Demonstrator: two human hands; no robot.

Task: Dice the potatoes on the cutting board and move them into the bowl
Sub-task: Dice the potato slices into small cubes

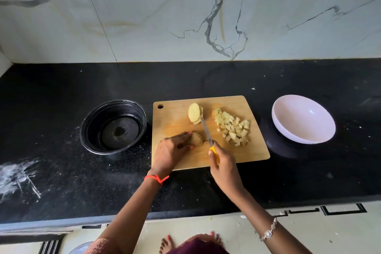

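A wooden cutting board (175, 117) lies on the black counter. My left hand (171, 150) presses a brown unpeeled potato piece (196, 138) against the board's near side. My right hand (223, 166) grips a yellow-handled knife (206, 132); its blade points away, toward a stack of pale potato slices (194, 113) at the board's far middle. A heap of diced potato (233, 127) lies on the board's right half. An empty white bowl (321, 113) stands on the counter to the right of the board.
A black round container (90, 128) with a little liquid sits left of the board. White powdery smears (18, 175) mark the counter's near left. A marble wall rises behind the counter. The counter's front edge runs below my forearms, with floor and feet beneath.
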